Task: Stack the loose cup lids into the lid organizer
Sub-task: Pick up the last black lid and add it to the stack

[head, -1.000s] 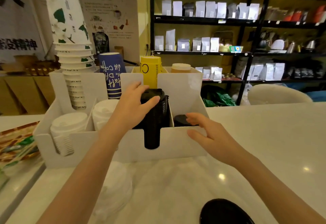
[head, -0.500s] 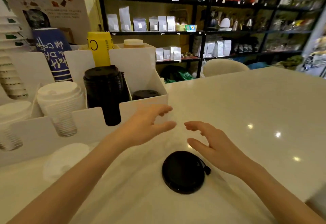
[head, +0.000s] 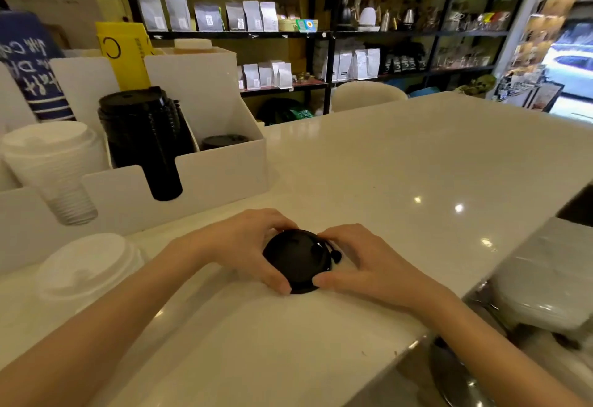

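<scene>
A loose black cup lid (head: 296,259) lies on the white counter (head: 385,182) in front of me. My left hand (head: 244,246) clasps its left side and my right hand (head: 362,262) clasps its right side, fingers curled over the rim. The white lid organizer (head: 224,169) stands at the left. It holds a tall stack of black lids (head: 144,137), a short stack of black lids (head: 224,143) in the right slot and a stack of white lids (head: 54,166) further left. Loose white lids (head: 86,265) sit on the counter before the organizer.
Blue cups (head: 29,66) and yellow cups (head: 125,50) stand behind the organizer. Dark shelves (head: 321,34) with bags and kettles fill the background. A chair back (head: 365,95) rises beyond the counter. The counter's edge and a stool (head: 545,278) are at the lower right.
Both hands left the organizer, came down over the loose black lid and closed on it from both sides. My view swung right and down.
</scene>
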`<state>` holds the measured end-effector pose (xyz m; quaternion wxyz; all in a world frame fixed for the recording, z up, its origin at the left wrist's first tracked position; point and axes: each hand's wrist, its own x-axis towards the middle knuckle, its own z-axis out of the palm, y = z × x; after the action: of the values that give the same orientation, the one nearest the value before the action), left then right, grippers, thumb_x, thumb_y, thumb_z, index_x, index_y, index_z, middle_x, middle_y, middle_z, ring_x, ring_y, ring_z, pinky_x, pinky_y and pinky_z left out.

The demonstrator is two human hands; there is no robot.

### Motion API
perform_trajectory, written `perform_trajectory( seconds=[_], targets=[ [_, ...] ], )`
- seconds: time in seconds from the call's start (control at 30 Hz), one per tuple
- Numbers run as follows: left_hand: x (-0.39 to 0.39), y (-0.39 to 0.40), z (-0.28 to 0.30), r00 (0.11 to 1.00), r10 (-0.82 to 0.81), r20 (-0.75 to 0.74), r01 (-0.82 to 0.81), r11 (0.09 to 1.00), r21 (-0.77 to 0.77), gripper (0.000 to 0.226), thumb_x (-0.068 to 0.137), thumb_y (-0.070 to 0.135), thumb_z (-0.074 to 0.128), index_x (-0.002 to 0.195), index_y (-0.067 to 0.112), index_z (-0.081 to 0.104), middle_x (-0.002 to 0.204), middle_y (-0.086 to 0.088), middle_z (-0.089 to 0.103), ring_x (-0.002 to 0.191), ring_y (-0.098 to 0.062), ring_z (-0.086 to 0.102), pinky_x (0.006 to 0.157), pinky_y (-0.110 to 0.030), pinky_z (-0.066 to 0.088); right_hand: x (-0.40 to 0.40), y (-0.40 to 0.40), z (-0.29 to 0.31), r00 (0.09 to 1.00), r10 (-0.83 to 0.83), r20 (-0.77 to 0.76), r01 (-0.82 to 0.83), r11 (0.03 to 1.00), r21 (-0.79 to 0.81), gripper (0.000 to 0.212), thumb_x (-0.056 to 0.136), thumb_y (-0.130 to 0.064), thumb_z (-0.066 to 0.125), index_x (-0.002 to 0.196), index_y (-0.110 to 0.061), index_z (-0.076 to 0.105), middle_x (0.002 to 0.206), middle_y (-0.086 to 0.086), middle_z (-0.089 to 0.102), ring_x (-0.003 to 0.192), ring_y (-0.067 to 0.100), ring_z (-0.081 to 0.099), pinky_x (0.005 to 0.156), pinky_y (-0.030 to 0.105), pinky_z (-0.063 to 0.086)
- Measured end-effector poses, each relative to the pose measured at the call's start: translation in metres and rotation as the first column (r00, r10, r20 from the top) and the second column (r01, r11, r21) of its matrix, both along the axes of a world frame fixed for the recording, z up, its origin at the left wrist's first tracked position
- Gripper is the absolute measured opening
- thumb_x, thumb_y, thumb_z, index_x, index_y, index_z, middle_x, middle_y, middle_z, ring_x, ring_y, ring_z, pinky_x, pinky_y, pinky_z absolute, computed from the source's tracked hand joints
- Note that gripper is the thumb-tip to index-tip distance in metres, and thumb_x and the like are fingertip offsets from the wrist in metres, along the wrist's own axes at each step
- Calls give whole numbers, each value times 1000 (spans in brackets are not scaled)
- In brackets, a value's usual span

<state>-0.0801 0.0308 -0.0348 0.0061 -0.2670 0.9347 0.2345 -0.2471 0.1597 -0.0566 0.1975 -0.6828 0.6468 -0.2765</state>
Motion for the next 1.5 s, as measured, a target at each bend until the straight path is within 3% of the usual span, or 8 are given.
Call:
perform_trajectory(
  seconds=[0.13, 0.23, 0.53, 0.9, 1.17, 1.23, 1.33, 1.5],
  targets=[
    [2, 0, 2, 999, 30, -18, -30, 1000, 4, 77, 51, 47, 81, 120, 35, 48, 120, 14, 52, 112, -6, 46, 98, -27, 41, 2, -1, 4, 999, 8, 39, -7, 1000, -3, 34, 75, -38, 66, 107, -27, 57, 105, -6, 61, 97, 3, 48, 87, 28, 43],
    [3, -3, 8, 997, 59, -48, -56, 997, 44, 79, 53, 42, 81, 124, 30, 47, 121, 13, 53, 112, -6, 48, 98, -25, 43, 1, -7, 9, 992, -2, 129, 3, 1000, -3, 28, 75, -34, 67, 99, -42, 55, 100, -25, 54, 97, -10, 46, 78, 15, 40],
    [23, -20, 46, 935, 213, -283, -178, 973, 147, 67, 62, 28, 78, 121, 29, 48, 108, 18, 56, 98, 3, 53, 77, -5, 41, 2, -49, 39, 974, 4, 228, 16, 996, -88, 42, 73, -37, 68, 113, -32, 54, 118, -9, 59, 111, 8, 52, 97, 32, 43],
    [57, -36, 87, 663, 378, -647, -387, 912, 136, 66, 59, 27, 79, 119, 26, 53, 107, 13, 61, 102, -3, 58, 84, -14, 49, 30, -108, 99, 953, 147, 264, -57, 945, -321, 36, 76, -31, 65, 111, -27, 57, 110, -10, 61, 106, 10, 54, 92, 33, 46],
    [77, -54, 108, 356, 394, -847, -550, 821, 151, 66, 52, 41, 73, 113, 23, 59, 112, 5, 63, 106, -8, 59, 91, -24, 50, 63, -160, 116, 927, 200, 318, -28, 881, -471, 33, 83, -34, 56, 115, -27, 58, 117, -4, 61, 112, 15, 51, 98, 38, 43],
    [80, -62, 107, 292, 385, -875, -591, 792, 151, 65, 53, 41, 72, 113, 22, 58, 114, 3, 63, 107, -9, 59, 91, -21, 49, 72, -175, 121, 917, 241, 318, -40, 849, -526, 30, 86, -29, 54, 115, -25, 58, 116, -6, 61, 112, 10, 50, 99, 32, 41],
    [82, -74, 100, 224, 370, -901, -662, 737, 138, 62, 56, 42, 72, 113, 21, 58, 113, 3, 63, 108, -9, 58, 90, -18, 49, 88, -194, 125, 901, 317, 296, -93, 808, -582, 28, 90, -20, 46, 116, -24, 57, 105, -22, 59, 102, -17, 46, 88, 3, 34],
    [84, -95, 86, 163, 426, -890, -753, 637, 167, 54, 64, 40, 73, 113, 23, 59, 108, 8, 62, 102, -6, 55, 79, 2, 38, 104, -216, 120, 805, 424, 415, -201, 853, -482, 30, 95, -18, 34, 111, -33, 54, 104, -14, 61, 96, -17, 51, 81, 0, 38]
  ],
)
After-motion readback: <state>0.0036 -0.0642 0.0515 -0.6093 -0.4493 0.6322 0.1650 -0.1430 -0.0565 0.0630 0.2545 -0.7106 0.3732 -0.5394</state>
